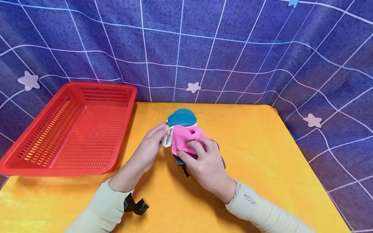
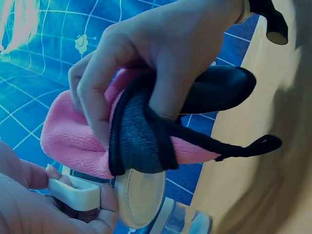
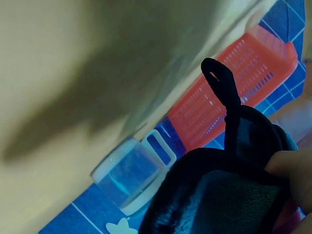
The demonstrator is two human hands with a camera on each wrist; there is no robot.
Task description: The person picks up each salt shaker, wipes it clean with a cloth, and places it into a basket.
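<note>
My left hand (image 1: 148,145) holds the white handle (image 1: 167,137) of a clear container with a teal lid (image 1: 183,117), at the middle of the table. Just right of the handle, my right hand (image 1: 205,161) grips a pink and dark-grey cloth (image 1: 183,137), thumb and fingers bent into its folds. Black trim and a hanging loop (image 2: 265,146) show on this cloth in the left wrist view. It covers much of the container in the head view. The container's clear wall (image 3: 129,175) shows behind the cloth in the right wrist view.
A red perforated basket (image 1: 122,129) stands at the left of the yellow-covered table (image 1: 247,136). A blue gridded curtain (image 1: 221,55) with stars hangs behind and at the right. A black wrist mount (image 1: 137,206) sticks out from my left sleeve.
</note>
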